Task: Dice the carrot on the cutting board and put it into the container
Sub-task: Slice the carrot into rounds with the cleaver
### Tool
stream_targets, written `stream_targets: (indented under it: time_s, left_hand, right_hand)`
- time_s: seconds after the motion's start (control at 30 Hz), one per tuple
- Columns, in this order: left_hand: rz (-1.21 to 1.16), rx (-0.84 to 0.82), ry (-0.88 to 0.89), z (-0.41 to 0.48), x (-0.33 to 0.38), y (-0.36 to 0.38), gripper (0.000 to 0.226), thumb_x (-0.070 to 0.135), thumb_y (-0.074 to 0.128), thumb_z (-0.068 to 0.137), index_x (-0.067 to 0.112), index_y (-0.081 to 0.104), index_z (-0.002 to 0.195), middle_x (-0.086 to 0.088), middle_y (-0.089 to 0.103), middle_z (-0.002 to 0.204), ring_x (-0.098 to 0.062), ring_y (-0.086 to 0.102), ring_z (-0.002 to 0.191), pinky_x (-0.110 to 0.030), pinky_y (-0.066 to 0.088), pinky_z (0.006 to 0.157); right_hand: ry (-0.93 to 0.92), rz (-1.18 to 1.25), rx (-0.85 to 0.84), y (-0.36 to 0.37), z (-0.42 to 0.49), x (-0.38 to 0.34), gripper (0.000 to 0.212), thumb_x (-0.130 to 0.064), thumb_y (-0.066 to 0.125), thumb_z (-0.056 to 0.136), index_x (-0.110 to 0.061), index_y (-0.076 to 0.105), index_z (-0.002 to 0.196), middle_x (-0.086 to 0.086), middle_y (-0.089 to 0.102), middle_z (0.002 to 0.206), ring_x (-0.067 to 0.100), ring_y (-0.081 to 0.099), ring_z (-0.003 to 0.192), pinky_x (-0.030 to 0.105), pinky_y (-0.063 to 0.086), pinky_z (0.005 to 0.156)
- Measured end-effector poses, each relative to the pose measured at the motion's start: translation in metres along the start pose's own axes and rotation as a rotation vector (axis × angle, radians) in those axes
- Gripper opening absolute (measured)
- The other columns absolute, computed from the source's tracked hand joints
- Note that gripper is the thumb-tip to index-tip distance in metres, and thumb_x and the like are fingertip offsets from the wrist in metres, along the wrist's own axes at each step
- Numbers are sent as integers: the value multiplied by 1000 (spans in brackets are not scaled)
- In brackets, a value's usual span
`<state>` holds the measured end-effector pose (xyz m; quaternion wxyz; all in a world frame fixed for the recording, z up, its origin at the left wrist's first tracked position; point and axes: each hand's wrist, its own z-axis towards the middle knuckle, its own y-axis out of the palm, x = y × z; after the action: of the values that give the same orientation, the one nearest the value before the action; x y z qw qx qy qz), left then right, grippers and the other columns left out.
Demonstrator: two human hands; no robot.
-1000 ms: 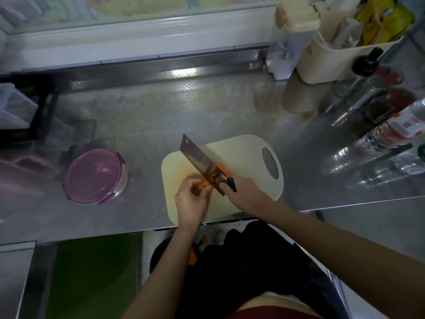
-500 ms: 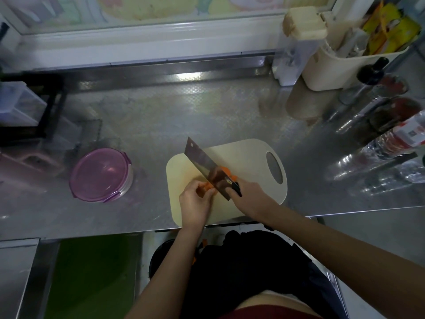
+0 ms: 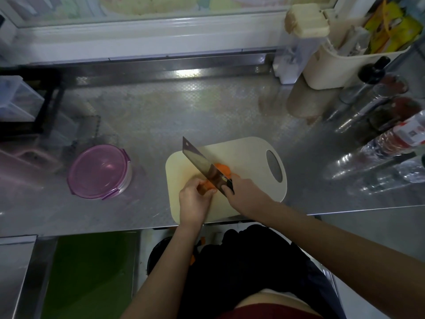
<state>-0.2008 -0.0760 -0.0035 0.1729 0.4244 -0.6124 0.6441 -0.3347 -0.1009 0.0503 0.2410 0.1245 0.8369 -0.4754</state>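
Note:
A cream cutting board (image 3: 248, 153) lies at the counter's front edge. On it an orange carrot (image 3: 208, 185) is held down by my left hand (image 3: 194, 201), fingers curled over its near end. My right hand (image 3: 243, 192) grips the black handle of a cleaver (image 3: 202, 165), whose blade stands across the carrot, tip pointing to the back left. Cut carrot pieces (image 3: 222, 168) lie just right of the blade. A round container with a closed purple lid (image 3: 100, 171) stands on the counter left of the board.
Bottles (image 3: 386, 143) and a cream caddy (image 3: 340, 63) crowd the back right of the steel counter (image 3: 161, 111). A clear box (image 3: 16, 97) and black rack sit at the far left. Below the counter edge is a dark bin (image 3: 158, 254) with orange scraps.
The view has shifted slightly. Both hands stay on the board and the cleaver keeps working across the carrot at nearly the same spot.

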Motion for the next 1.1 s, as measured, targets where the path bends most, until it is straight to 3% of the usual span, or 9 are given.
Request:
stream_targets:
  time_s: [0.13,0.47,0.63,0.77,0.97,1.1]
  left_hand:
    - [18,18,28,-2,-2,4,20,15,78,71,6,67,84,-4,64,87,-14,55,77,-11,35,68]
    - [30,19,84,-7,-2,6,22,6,72,74,1,65,95,-11,65,95,-26,61,87,-21,42,80]
    - [41,15,54,-9,3,8,18,6,73,73,4,66,90,-9,66,92,-25,61,83,-16,39,75]
    - [68,13,32,-8,3,6,17,10,73,74,6,66,89,-8,67,93,-25,61,86,-17,38,76]
    - [92,19,38,-8,7,3,16,10,73,76,7,67,90,-6,67,95,-22,60,88,-13,35,75]
    - [115,12,48,-6,5,3,16,11,73,76,6,66,90,-7,66,95,-23,60,87,-16,37,77]
  right_hand:
    - [-5,-35,-1,2,1,-5,33,-29,42,98,-1,48,115,21,60,108,35,58,98,34,40,75]
    - [-8,-10,10,9,8,-12,38,-30,42,96,-5,42,124,21,59,108,36,57,101,43,48,85]
    - [30,8,-46,4,5,-9,39,-29,42,97,-2,41,126,23,54,118,36,53,108,38,41,87]
    - [15,-35,-54,-4,-13,-4,32,-26,41,99,-1,45,118,20,55,116,34,55,104,30,35,75]
    - [38,-5,-103,-9,-25,1,28,-26,42,99,-4,47,116,16,57,112,31,57,99,34,42,82]
    - [41,10,-102,-9,-20,-1,28,-25,41,99,-3,48,115,16,56,113,29,56,100,28,36,76]
